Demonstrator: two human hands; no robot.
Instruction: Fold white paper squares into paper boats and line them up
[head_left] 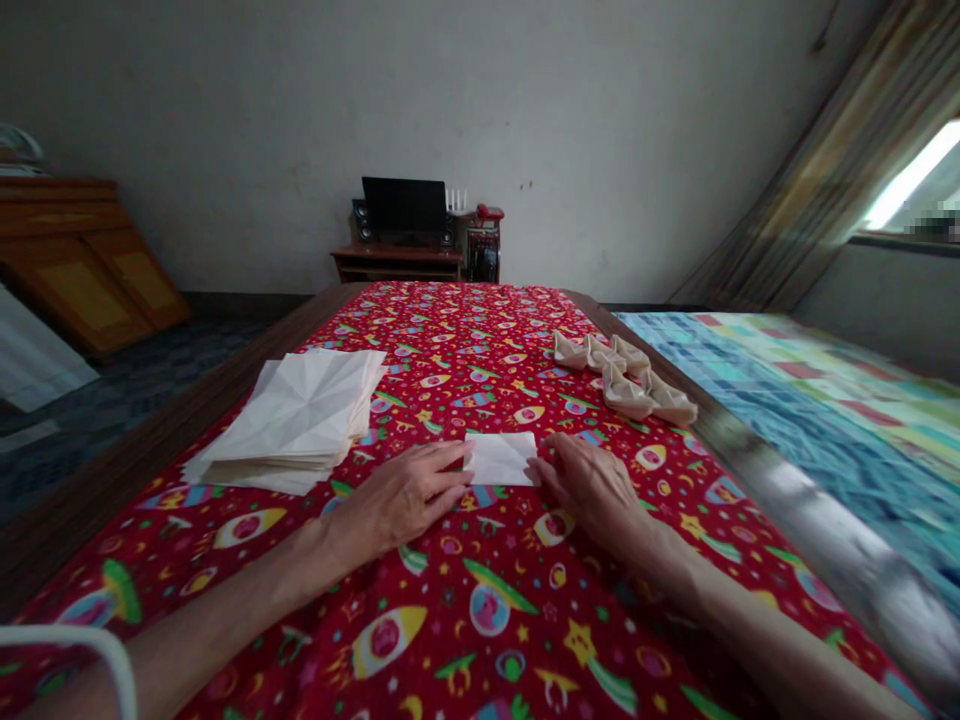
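A small folded white sheet of paper [501, 459] lies on the red patterned cloth in front of me, wider than it is deep. My left hand [420, 485] holds its left edge, fingers reaching to the border and thumb just below them. At the opposite edge, my right hand [589, 480] grips the paper between bent fingers and thumb. To the left is a stack of creased white paper squares [307, 405]. Several folded paper pieces [628, 390], boat-like in shape, sit grouped at the right.
The red cloth [487, 600] covers a long table with a dark wooden edge [300, 325]. A bed with a blue patchwork cover [787, 430] stands to the right. Beyond the table are a monitor [405, 205] and speakers on a desk [397, 256]. A white cable [82, 635] curves at lower left.
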